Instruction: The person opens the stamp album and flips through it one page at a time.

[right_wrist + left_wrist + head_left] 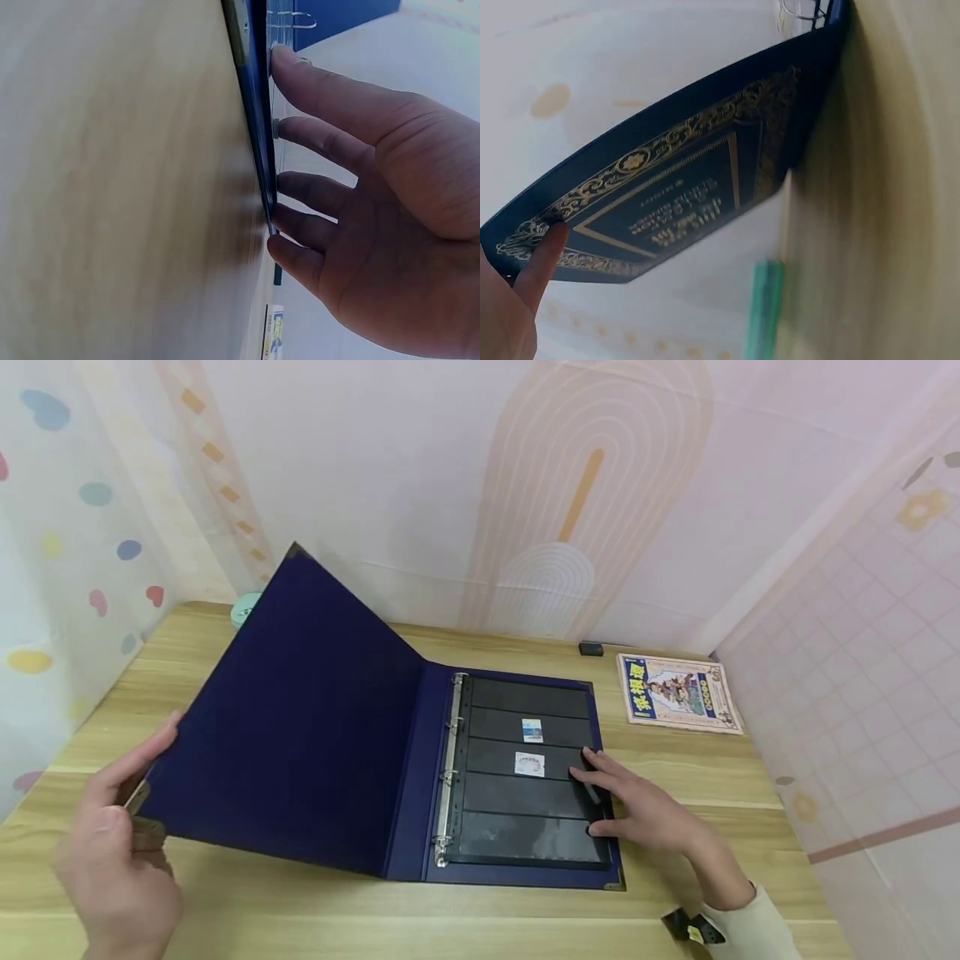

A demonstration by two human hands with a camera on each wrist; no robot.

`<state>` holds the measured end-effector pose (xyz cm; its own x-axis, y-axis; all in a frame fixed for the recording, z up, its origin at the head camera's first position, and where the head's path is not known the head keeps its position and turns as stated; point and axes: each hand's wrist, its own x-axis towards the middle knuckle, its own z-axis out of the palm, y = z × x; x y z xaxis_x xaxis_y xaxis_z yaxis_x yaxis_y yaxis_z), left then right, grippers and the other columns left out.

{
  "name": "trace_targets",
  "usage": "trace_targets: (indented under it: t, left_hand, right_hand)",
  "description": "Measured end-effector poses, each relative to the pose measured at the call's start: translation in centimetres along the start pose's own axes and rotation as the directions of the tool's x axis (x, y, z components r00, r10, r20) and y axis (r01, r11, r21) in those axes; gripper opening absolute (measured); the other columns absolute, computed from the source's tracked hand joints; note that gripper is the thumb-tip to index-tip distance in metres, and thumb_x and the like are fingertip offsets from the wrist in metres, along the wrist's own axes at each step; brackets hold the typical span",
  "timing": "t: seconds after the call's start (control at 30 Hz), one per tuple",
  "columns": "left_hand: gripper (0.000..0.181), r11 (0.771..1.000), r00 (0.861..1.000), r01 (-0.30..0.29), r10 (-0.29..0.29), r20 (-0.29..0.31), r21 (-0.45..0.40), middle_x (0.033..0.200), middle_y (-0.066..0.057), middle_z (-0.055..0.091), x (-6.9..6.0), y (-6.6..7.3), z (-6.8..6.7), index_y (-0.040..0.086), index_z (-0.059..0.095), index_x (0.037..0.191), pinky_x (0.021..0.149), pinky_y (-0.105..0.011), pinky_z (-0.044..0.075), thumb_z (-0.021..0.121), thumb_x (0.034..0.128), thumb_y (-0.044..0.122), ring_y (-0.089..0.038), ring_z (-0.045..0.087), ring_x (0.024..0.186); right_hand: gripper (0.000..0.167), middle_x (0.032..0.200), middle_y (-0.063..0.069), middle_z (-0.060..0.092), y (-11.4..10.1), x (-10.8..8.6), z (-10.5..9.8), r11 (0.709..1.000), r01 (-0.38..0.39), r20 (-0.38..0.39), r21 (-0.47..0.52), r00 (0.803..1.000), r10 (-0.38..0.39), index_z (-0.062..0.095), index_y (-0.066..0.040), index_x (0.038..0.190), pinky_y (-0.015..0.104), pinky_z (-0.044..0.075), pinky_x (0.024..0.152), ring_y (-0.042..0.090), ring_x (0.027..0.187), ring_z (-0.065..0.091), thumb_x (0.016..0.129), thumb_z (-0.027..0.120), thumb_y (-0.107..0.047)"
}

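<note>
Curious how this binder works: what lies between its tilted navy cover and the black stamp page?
A flat navy spine strip, then a silver metal ring bar, as the head view shows.

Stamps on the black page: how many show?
2: a blue-and-white stamp in the second row from the top and a pale stamp in the third. The right hand may hide others.

We note: head view bright; pale glare, bottom black pocket point(528, 839); tabletop point(112, 187) blurred in both wrist views.
</note>
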<state>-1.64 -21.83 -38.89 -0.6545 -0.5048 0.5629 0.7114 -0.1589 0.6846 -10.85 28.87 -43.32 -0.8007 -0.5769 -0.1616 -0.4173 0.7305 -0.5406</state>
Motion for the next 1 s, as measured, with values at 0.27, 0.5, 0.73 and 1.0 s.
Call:
trace_targets:
  t: [0.27, 0.5, 0.73, 1.0]
  left_hand:
    - [0.03, 0.776, 0.978, 0.138, -0.008, -0.209, 0.615, 0.126, -0.003, 0.082, 0.2, -0.4, -3.1, -0.014, 0.073, 0.129, 0.08, -0.009, 0.058, 0.056, 0.1047, -0.011, -0.003, 0.08, 0.107]
    - [0.041, 0.602, 0.93, 0.346, -0.121, -0.347, 0.72, 0.118, 0.022, 0.08, 0.5, -1.2, -5.2, 0.005, 0.08, 0.13, 0.063, -0.001, 0.049, 0.057, 0.0995, -0.008, 0.01, 0.074, 0.08]
    - [0.047, 0.498, 0.851, 0.522, -0.243, -0.466, 0.693, 0.093, 0.036, 0.073, 0.8, -1.4, -7.1, 0.021, 0.085, 0.129, 0.04, -0.013, 0.032, 0.056, 0.0992, 0.0, 0.008, 0.051, 0.04]
    - [0.045, 0.065, 0.875, 0.365, -0.366, -0.318, 0.929, 0.098, 0.0, 0.086, 1.3, -2.6, -9.1, 0.003, 0.072, 0.146, 0.061, -0.018, 0.049, 0.065, 0.1021, 0.012, -0.002, 0.079, 0.086]
  right_hand:
    - [0.078, 0.181, 0.022, 0.026, 0.1, 0.0, 0.2, 1.0, 0.004, -0.004, -0.004, 1.0, -0.004, 0.052, -0.009, 0.166, 0.073, 0.036, 0.122, 0.053, 0.164, 0.025, 0.097, 0.087, -0.019]
    - [0.079, 0.182, 0.02, 0.024, 0.1, 0.1, 0.6, 1.0, -0.008, 0.002, 0.014, 1.0, 0.008, 0.05, -0.01, 0.168, 0.073, 0.033, 0.124, 0.052, 0.165, 0.022, 0.098, 0.087, -0.019]
    - [0.079, 0.183, 0.018, 0.022, -0.3, 0.3, 1.2, 0.998, -0.03, 0.007, 0.051, 1.0, 0.03, 0.049, -0.013, 0.169, 0.072, 0.032, 0.125, 0.051, 0.166, 0.021, 0.1, 0.085, -0.021]
    - [0.079, 0.183, 0.017, 0.022, -0.3, 0.2, 1.2, 0.999, -0.012, -0.011, 0.052, 1.0, 0.012, 0.049, -0.011, 0.169, 0.071, 0.032, 0.126, 0.05, 0.166, 0.02, 0.099, 0.086, -0.019]
